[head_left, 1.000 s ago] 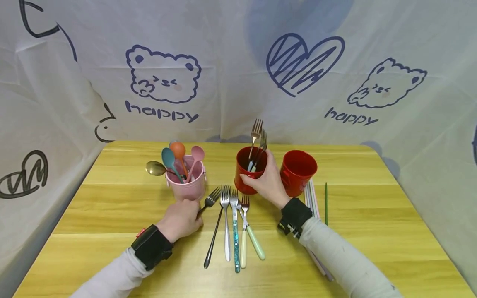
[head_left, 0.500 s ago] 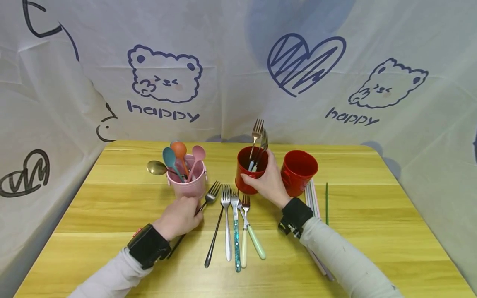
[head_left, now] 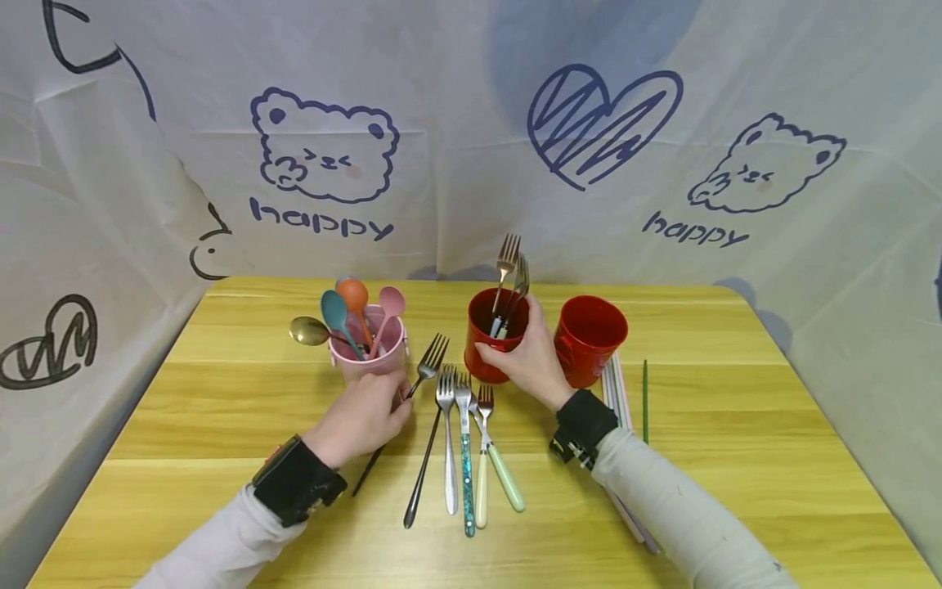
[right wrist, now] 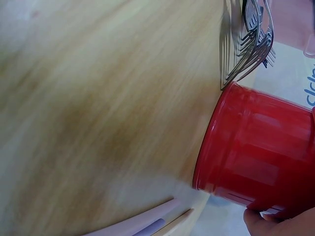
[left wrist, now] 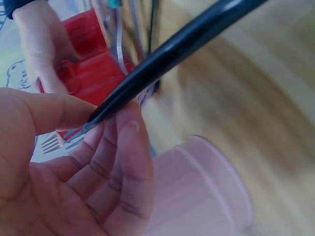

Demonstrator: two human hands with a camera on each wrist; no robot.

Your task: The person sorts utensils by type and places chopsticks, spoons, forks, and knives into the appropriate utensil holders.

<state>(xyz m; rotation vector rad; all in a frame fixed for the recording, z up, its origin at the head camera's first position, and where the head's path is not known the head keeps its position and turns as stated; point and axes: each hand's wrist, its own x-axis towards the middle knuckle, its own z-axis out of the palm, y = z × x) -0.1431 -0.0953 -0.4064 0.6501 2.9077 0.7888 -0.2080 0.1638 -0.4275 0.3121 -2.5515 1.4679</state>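
My left hand (head_left: 365,415) pinches a dark-handled fork (head_left: 429,360) between thumb and fingers, its tines slanting up to the right. In the left wrist view the black handle (left wrist: 182,46) crosses close to the camera. Just behind that hand stands a pink bucket (head_left: 371,370) with several spoons in it. My right hand (head_left: 531,360) grips the rim and side of a red cup (head_left: 482,352), which holds a few upright forks (head_left: 508,255). Between the hands, several forks (head_left: 449,442) lie side by side on the table, tines pointing away from me.
A second red cup (head_left: 591,335) stands right of the gripped one. Pale sticks (head_left: 618,401), partly under the right forearm, and a green stick (head_left: 645,401) lie beside it. A gold spoon (head_left: 309,330) juts left from the bucket. A white cloth (head_left: 456,164) hangs behind the table.
My left hand has lifted the dark fork off the table and brought it slightly right and away from me. The right hand and its red cup have stayed put.
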